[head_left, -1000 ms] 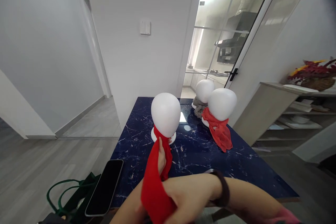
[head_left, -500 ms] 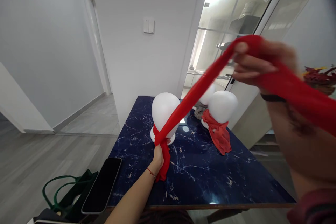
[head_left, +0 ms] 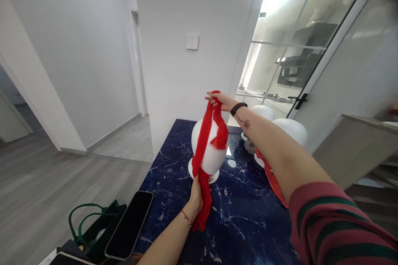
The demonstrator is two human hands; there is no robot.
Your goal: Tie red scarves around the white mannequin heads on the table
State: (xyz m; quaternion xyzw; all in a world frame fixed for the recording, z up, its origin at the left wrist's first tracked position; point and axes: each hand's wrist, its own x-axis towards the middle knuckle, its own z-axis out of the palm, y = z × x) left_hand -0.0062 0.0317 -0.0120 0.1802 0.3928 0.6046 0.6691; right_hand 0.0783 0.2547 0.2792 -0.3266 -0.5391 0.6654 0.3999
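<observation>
A white foam head (head_left: 211,155) stands on the dark blue marble table (head_left: 245,219). A red scarf (head_left: 205,149) runs from its neck up over its top. My left hand (head_left: 196,194) is closed on the scarf's lower end just below the head's base. My right hand (head_left: 217,99) is stretched out above the head and pinches the scarf's upper loop. The scarf's tail (head_left: 203,211) hangs onto the table beside my left wrist.
Two more white heads (head_left: 289,130) stand behind my right arm, one with a red scarf (head_left: 273,180), one with a grey one (head_left: 249,145). A black phone (head_left: 129,223) lies at the table's left corner on a green-handled bag (head_left: 90,225). A glass door is at the back right.
My right hand, which had pulled the scarf high and to the right, has swung back left over the white head, bringing the scarf onto its top. My left hand stayed at the base.
</observation>
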